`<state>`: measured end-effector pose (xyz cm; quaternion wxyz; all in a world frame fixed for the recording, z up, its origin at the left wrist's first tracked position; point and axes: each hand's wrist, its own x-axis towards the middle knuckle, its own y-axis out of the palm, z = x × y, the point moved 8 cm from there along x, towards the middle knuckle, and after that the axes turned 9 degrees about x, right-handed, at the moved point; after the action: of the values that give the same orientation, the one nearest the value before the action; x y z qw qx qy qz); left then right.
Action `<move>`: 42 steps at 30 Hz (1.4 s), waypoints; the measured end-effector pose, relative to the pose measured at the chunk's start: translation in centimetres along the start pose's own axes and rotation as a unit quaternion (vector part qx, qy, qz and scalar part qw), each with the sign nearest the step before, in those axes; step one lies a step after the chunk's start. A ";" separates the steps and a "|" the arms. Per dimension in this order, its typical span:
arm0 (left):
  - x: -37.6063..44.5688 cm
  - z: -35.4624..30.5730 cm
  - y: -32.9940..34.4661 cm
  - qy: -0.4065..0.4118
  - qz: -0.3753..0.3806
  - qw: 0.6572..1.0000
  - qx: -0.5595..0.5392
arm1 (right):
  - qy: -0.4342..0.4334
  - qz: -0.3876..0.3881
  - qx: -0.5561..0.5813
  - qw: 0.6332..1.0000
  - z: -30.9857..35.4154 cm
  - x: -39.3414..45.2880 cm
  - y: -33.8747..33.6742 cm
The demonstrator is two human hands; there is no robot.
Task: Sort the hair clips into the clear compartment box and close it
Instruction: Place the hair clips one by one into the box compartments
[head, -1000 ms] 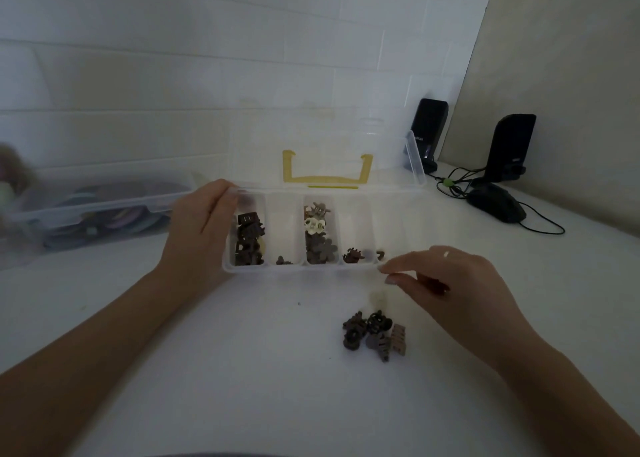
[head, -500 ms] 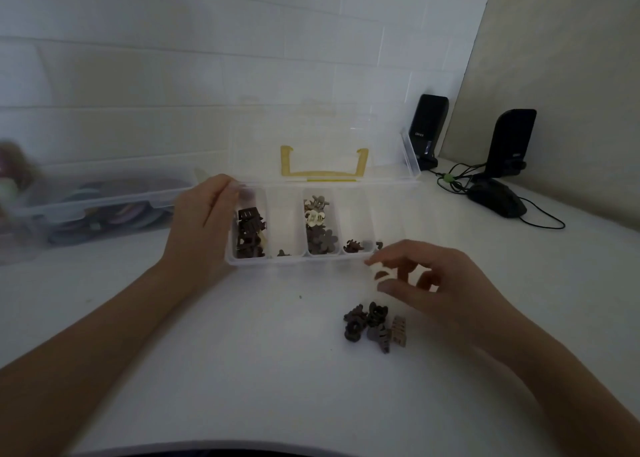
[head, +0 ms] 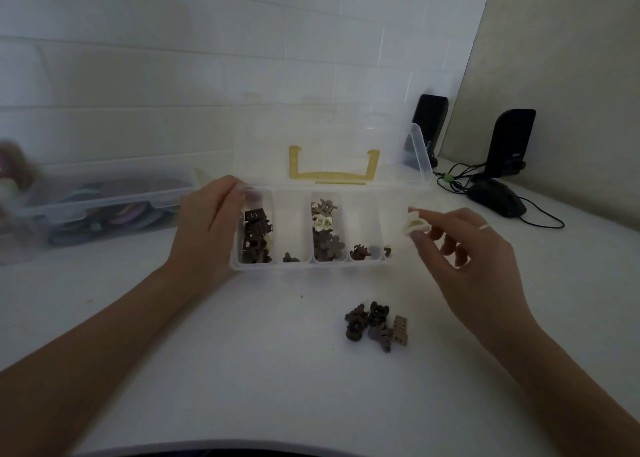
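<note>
The clear compartment box (head: 322, 265) stands open on the white table, its lid with a yellow handle (head: 333, 168) leaning back. Several compartments hold brown and cream hair clips (head: 323, 234). My left hand (head: 207, 228) grips the box's left end. My right hand (head: 460, 248) pinches a cream hair clip (head: 414, 223) between thumb and forefinger, just above the box's right end. A small pile of brown clips (head: 377, 325) lies on the table in front of the box.
A second clear container (head: 104, 200) with coloured items sits at the left against the wall. Two black speakers (head: 509, 144) and a black mouse (head: 497, 196) with cables stand at the back right, by a beige panel.
My right hand dipped to the table near the pile, then rose to the right end of the box, now holding a cream clip. My left hand stayed on the box.
</note>
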<state>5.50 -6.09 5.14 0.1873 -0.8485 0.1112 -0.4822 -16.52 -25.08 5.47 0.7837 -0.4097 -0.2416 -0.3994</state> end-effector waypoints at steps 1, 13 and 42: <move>-0.1 -0.3 0.1 0.002 0.001 1.000 -0.007 | -0.011 -0.010 -0.020 1.000 0.1 -0.1 -0.1; -0.3 -1.0 0.5 0.008 0.004 1.000 -0.010 | -0.083 0.051 -0.035 0.995 2.1 -0.4 0.8; 0.1 0.0 -0.3 -0.007 -0.014 1.000 0.020 | 0.177 0.196 0.329 0.907 -0.2 -1.3 4.0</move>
<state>5.51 -5.85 5.35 0.1985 -0.8496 0.0883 -0.4806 -13.95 -23.35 2.69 0.9665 -0.0904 -0.1313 -0.2012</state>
